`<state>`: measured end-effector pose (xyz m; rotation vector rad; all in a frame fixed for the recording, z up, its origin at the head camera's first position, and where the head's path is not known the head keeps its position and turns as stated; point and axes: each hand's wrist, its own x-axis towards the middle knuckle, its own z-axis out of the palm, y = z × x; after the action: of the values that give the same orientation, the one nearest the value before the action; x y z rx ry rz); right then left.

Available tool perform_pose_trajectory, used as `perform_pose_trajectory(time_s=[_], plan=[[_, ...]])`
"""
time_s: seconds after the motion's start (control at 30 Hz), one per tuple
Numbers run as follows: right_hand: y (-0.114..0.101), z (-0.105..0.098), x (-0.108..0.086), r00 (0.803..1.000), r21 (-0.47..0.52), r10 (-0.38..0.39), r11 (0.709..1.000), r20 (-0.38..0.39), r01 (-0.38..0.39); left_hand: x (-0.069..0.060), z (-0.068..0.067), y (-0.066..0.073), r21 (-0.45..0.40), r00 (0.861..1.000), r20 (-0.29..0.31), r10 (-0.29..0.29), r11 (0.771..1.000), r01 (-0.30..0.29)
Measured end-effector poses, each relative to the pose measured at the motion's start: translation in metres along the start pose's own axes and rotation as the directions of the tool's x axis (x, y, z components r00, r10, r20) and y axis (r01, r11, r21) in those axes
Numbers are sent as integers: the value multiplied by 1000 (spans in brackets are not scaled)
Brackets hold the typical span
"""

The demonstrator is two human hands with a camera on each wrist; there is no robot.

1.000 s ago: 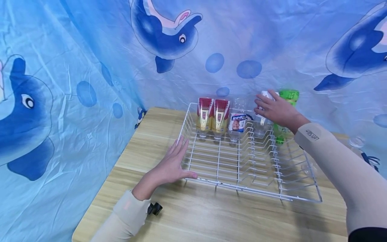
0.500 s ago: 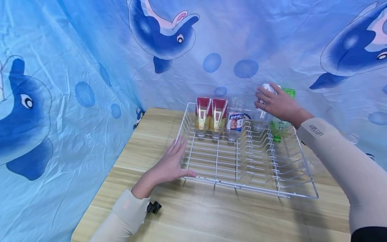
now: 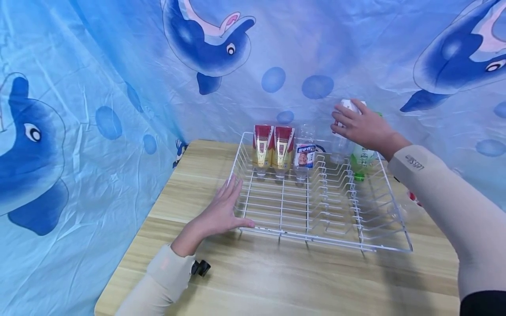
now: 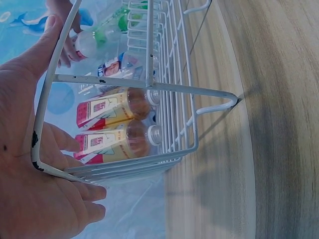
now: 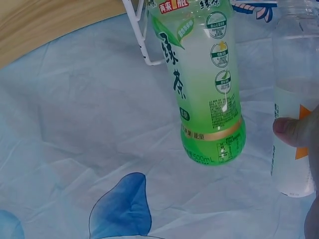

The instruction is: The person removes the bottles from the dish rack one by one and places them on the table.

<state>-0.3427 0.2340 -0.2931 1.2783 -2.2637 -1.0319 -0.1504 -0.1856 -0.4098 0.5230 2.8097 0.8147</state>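
The right grip (image 3: pixel 365 127) holds the white bottle (image 5: pixel 289 172); tilting could knock the green bottle (image 5: pixel 212 99). The left grip (image 3: pixel 219 213), loosely spread, may let the rack (image 4: pixel 119 82) slide.

Rack (image 4: pixel 174 88): was white, chipped with black. Clear bottle (image 5: pixel 290 167): was labelled in white with an orange mark. Green bottle (image 5: pixel 207 89): shaded from pale to vivid green, banded in gold. Two bottles (image 3: pixel 262 147): were labelled in red and pale gold. Curtain (image 3: pixel 130 57): was blue, dolphin-and-oval print. Tabletop (image 3: pixel 269 281): showed tan woodgrain.
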Motion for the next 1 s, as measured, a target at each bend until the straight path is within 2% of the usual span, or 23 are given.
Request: perform_pose_trajectory(time_s=[0.43,0.8,1.0], plan=[[1,-9,-8,998,86,63,994,2,-63,-1,-2,2,-8,1000,3,-2,1000,2],[-4,-11,-18,997,122,79,989,0,-78,-1,-3,2,-1,1000,4,-6,1000,6],[-7,-10,-23,995,182,93,980,-39,-85,-1,-4,2,0,1000,2,0,1000,0]])
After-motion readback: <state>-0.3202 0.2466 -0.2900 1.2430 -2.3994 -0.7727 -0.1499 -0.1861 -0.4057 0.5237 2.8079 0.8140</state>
